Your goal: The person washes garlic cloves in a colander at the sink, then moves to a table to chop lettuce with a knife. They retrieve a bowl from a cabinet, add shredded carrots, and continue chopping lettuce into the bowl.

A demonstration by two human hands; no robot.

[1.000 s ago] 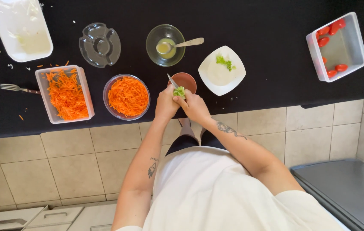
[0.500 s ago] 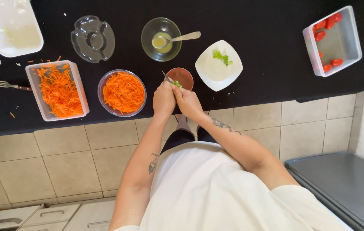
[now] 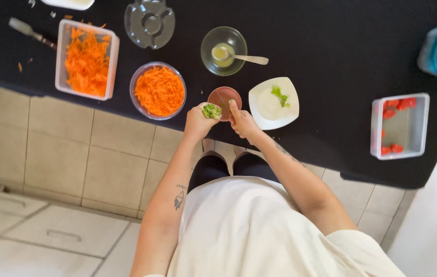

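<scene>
Left hand (image 3: 199,121): my fingers are curled tight around a small green vegetable piece (image 3: 211,111), held over the near rim of the small brown bowl (image 3: 223,97).
Right hand (image 3: 242,122): closed on a knife (image 3: 223,100); blade lies across the bowl, tip toward the green piece.
Step, my judgement: short cuts, blade angled away from the left fingertips, scraps dropping into the bowl.
Left of bowl: glass bowl of grated carrot (image 3: 159,91), near.
Right of bowl: white square dish (image 3: 274,103), just beside.
Near side: counter edge (image 3: 126,115) runs right under my wrists; little room there.
Far side: open black counter up to the glass bowl with spoon (image 3: 223,50).
</scene>
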